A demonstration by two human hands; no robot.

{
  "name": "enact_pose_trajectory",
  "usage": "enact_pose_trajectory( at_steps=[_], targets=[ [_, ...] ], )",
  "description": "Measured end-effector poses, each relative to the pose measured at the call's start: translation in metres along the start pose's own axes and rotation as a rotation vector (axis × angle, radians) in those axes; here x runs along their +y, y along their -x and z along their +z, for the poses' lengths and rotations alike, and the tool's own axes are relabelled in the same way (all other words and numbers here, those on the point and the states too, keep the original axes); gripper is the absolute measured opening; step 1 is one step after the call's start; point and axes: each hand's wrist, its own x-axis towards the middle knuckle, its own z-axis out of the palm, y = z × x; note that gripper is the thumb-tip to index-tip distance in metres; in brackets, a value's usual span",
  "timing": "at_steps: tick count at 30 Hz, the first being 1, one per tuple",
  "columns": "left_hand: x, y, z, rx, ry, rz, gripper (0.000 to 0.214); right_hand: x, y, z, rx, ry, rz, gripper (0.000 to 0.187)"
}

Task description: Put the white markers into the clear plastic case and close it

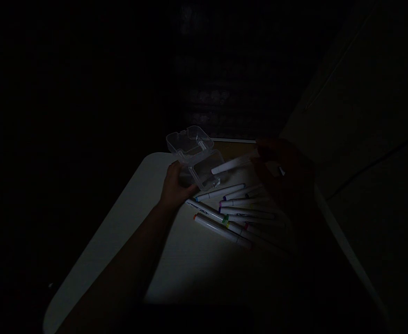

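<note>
My left hand [176,185] is closed around the lower left side of a clear plastic case [206,169], whose lid [190,140] is tipped back. Between the fingers of my right hand [276,164] is a white marker [234,163]. Its far end points left and lies at the mouth of the case; I cannot tell whether it is inside. Below the case, several white markers with coloured ends lie in a loose pile, among them an orange-ended marker [221,230] and a blue-ended marker [221,192]. Deep shadow covers much of my right hand.
Everything lies on a pale table [127,204] with rounded corners. At the right a wall [346,116] stands close to the table edge, with a dark cable [374,164] across it. The surroundings are very dark.
</note>
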Motion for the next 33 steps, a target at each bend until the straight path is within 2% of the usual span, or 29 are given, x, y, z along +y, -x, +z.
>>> enact_pose_trajectory(
  at_steps=[8, 12, 17, 25, 30, 33],
  targets=[
    [0.0, 0.002, 0.002, 0.043, -0.01, -0.08, 0.073, 0.012, 0.001, 0.008, -0.139, -0.018, 0.017, 0.022],
    [0.0, 0.001, 0.002, 0.048, -0.02, -0.085, 0.075, 0.015, 0.002, 0.01, -0.148, -0.081, 0.016, 0.02],
    [0.0, 0.0, 0.001, 0.046, -0.033, -0.066, 0.072, 0.014, 0.0, 0.01, -0.171, -0.108, -0.002, 0.018],
    [0.001, 0.001, 0.0, 0.048, -0.036, 0.0, 0.07, 0.013, 0.001, 0.008, -0.225, -0.121, 0.053, 0.02],
    [-0.002, 0.001, 0.002, 0.054, -0.038, 0.027, 0.069, 0.015, 0.001, 0.006, -0.317, -0.044, 0.146, 0.019],
    [-0.004, 0.001, 0.002, 0.048, -0.047, 0.018, 0.07, 0.023, 0.001, 0.009, -0.42, 0.002, 0.192, 0.022]
  ],
)
